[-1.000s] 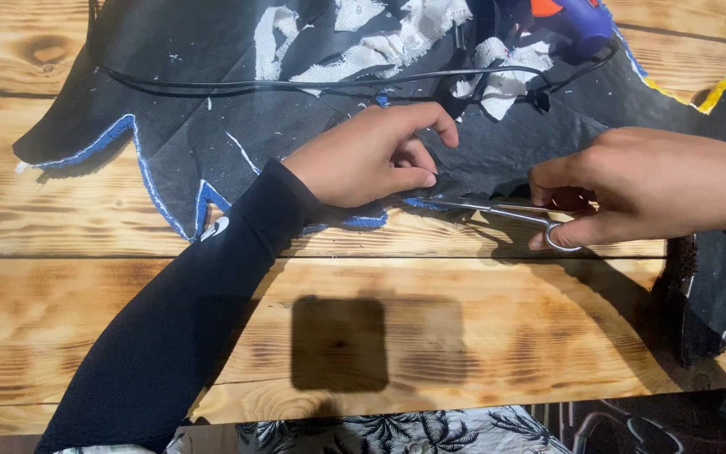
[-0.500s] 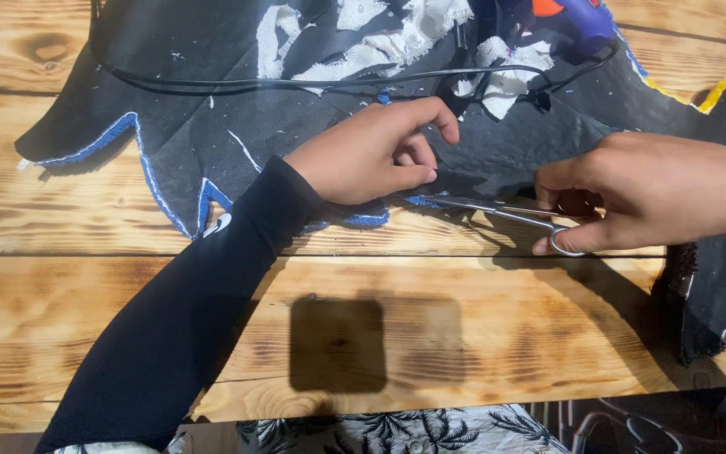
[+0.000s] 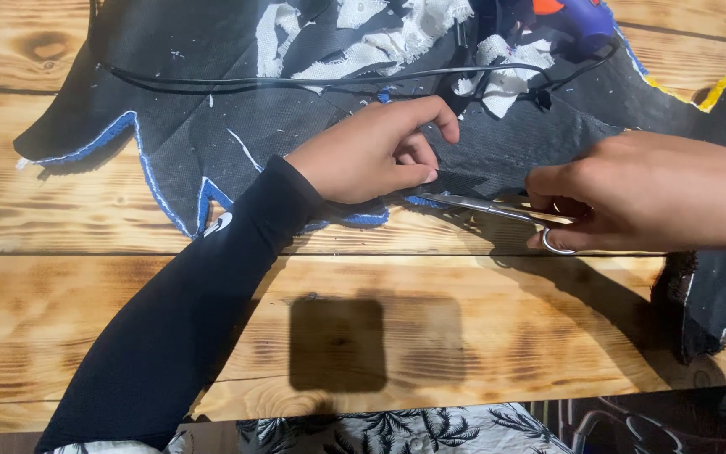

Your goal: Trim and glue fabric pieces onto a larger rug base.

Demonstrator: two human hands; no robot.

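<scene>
A large sheet of dark grey fabric point(image 3: 212, 118) with blue trim along its zigzag edge lies across a wooden table point(image 3: 464, 336). My left hand point(image 3: 376, 151), in a long black sleeve, pinches a fold of the fabric near its lower edge. My right hand point(image 3: 657, 193) grips a pair of metal scissors point(image 3: 497, 208), whose blades point left and meet the fabric just below my left fingers.
A black cable point(image 3: 296, 81) runs across the fabric. White scraps of cloth point(image 3: 413, 29) lie at the top, beside a blue and orange glue gun point(image 3: 577, 17). More dark fabric point(image 3: 716, 303) hangs at the right edge. Patterned cloth point(image 3: 397, 429) shows below the table.
My right hand with the scissors has shifted slightly left, toward my left hand. The left hand keeps its pinch on the fabric.
</scene>
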